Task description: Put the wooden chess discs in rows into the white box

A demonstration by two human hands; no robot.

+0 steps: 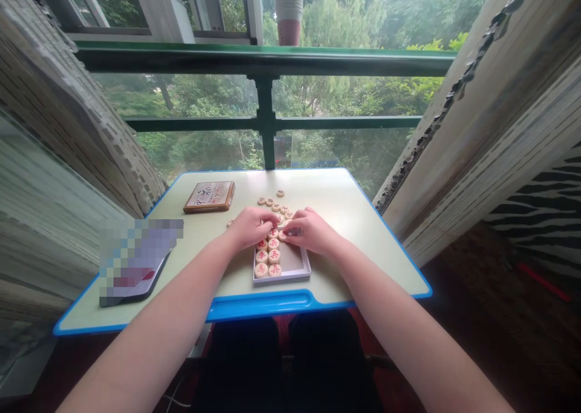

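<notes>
A shallow white box tray (294, 275) lies near the front of the table. Two columns of round Chinese chess pieces (273, 256) with red characters fill its left side, while its right side shows bare bottom. My left hand (252, 226) is bent over the tray's far left end, fingers curled together at the far pieces; what they hold, if anything, is hidden. At the far right end, my right hand (313, 230) has its thumb and fingers closed at a chess piece (282, 235) beside the second column. Beyond my hands, several loose pieces (276, 207) lie on the table, partly covered.
The pale table (363, 249) has a blue rim and a blue front groove (261, 305). A brown-edged box lid (209, 196) lies at the back left, and a phone-like slab (140, 264), partly blurred, at the left. Curtains flank the table; a green railing (267, 59) stands behind.
</notes>
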